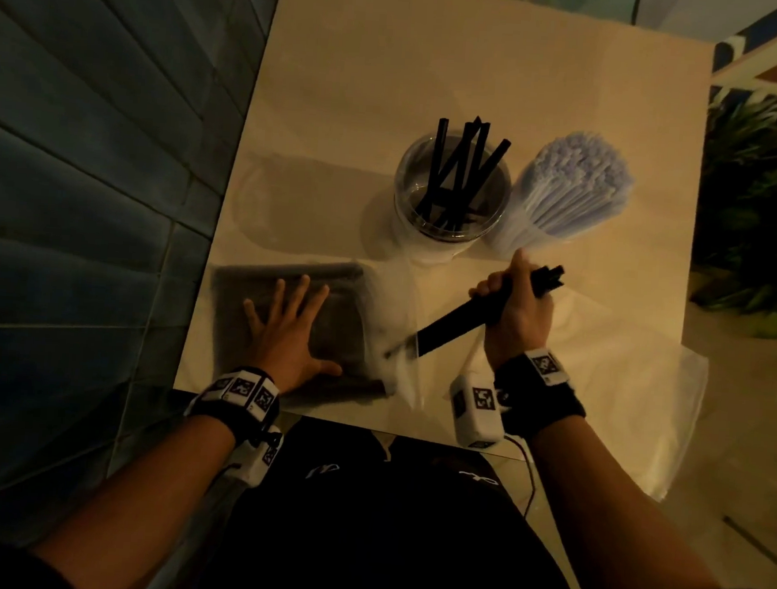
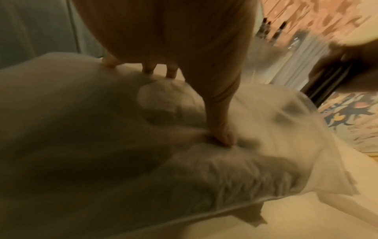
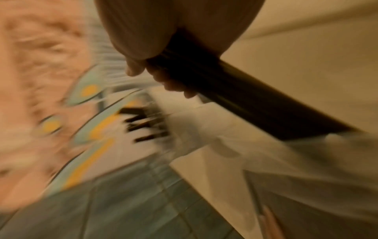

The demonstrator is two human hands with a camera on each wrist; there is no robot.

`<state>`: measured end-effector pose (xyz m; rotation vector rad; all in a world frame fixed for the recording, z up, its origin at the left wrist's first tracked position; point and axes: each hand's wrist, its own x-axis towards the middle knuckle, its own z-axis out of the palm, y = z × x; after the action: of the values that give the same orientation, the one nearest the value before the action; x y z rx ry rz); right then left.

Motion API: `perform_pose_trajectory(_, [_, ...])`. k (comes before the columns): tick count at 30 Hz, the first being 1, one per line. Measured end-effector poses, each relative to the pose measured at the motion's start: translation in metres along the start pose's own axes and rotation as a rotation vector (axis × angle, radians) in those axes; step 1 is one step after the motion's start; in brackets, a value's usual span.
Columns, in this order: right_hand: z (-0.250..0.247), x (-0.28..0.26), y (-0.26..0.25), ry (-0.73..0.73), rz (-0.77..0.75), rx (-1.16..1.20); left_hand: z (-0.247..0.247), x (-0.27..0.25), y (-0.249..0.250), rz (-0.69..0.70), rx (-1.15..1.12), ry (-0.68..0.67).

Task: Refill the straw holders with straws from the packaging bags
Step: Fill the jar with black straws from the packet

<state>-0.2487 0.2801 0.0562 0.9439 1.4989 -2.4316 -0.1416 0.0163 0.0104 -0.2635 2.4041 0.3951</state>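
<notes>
My left hand [image 1: 285, 328] lies flat with spread fingers on a clear bag of black straws [image 1: 331, 290] at the table's near left; in the left wrist view the thumb [image 2: 220, 129] presses into the bag [image 2: 102, 145]. My right hand [image 1: 512, 303] grips a bundle of black straws [image 1: 453, 326], its lower end just outside the bag's open mouth. In the right wrist view the curled fingers [image 3: 143, 67] wrap the dark bundle [image 3: 245, 105]. A clear round holder [image 1: 451, 197] with several black straws stands behind. Next to it stands a holder full of pale straws [image 1: 569, 187].
The cream table [image 1: 393, 64] is bounded by a blue tiled wall [image 1: 86, 181] at left. A flat empty clear bag [image 1: 623, 402] lies at the near right corner. Green plants [image 1: 760, 205] stand beyond the right edge. My dark-clothed lap [image 1: 386, 501] is below.
</notes>
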Motion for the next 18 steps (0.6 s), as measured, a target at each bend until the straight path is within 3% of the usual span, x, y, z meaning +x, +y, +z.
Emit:
perform_pose_trajectory(5, [0.033, -0.033, -0.066, -0.160, -0.353, -0.147, -0.010, -0.004, 0.012, 0.090, -0.172, 0.007])
perform_pose_trajectory(8, [0.052, -0.061, -0.094, -0.261, -0.483, -0.104, -0.024, -0.015, 0.038, 0.224, -0.748, 0.055])
perform_pose_trajectory(10, [0.066, -0.079, -0.105, -0.329, -0.540, -0.065, -0.035, -0.023, 0.059, 0.188, -1.177, -0.058])
perform_pose_trajectory(13, [0.081, -0.100, -0.107, -0.430, -0.584, -0.064, -0.055, -0.030, 0.083, 0.023, -1.716, -0.328])
perform_pose_trajectory(15, [0.087, -0.110, -0.099, -0.489, -0.561, -0.093, -0.067, -0.034, 0.091, -0.035, -1.899, -0.448])
perform_pose_trajectory(18, [0.088, -0.118, -0.081, -0.534, -0.488, -0.221, -0.076, -0.037, 0.098, -0.063, -1.932, -0.445])
